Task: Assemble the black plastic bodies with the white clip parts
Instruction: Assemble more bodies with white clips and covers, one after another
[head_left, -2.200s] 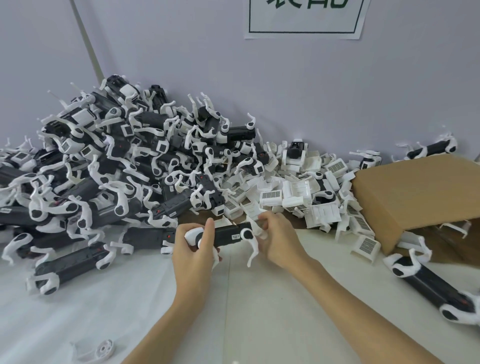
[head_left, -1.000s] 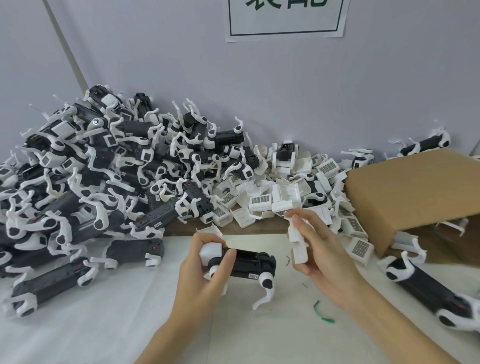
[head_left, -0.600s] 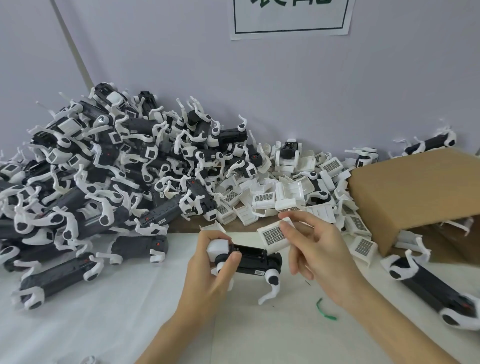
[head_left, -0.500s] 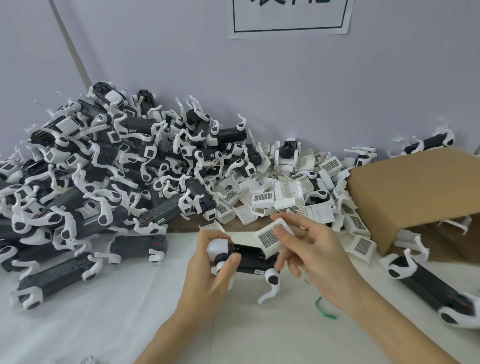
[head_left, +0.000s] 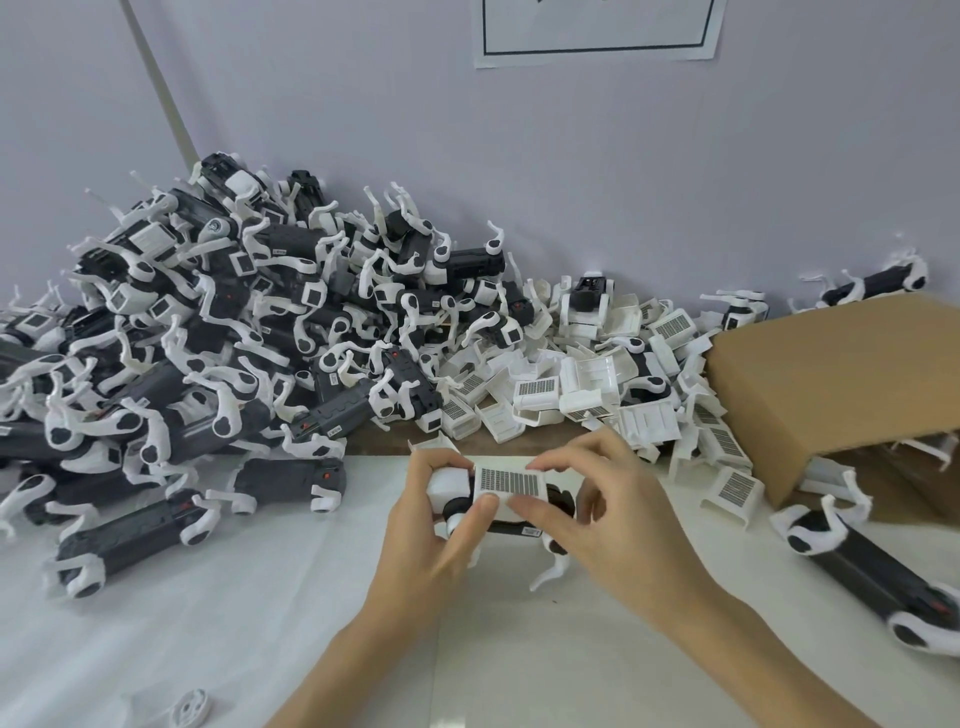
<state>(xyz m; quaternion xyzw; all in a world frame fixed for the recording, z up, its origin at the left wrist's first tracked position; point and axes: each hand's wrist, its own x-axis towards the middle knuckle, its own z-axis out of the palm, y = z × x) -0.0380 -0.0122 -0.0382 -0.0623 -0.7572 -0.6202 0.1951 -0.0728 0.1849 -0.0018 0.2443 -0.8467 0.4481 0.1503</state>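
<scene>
- The left hand (head_left: 431, 525) grips the left end of a black body (head_left: 511, 522); the right hand (head_left: 597, 512) pinches a white clip (head_left: 509, 480) and seats it on top, above the near table (head_left: 260, 623).
- Risk, as a judgement: uneven finger pressure could leave the clip skewed instead of snapped home.
- The body's long axis runs left to right; the clip's slotted grille faces up.

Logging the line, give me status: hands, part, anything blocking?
Left hand grips black body. Right hand pinches white clip onto it. Nothing blocking.
</scene>
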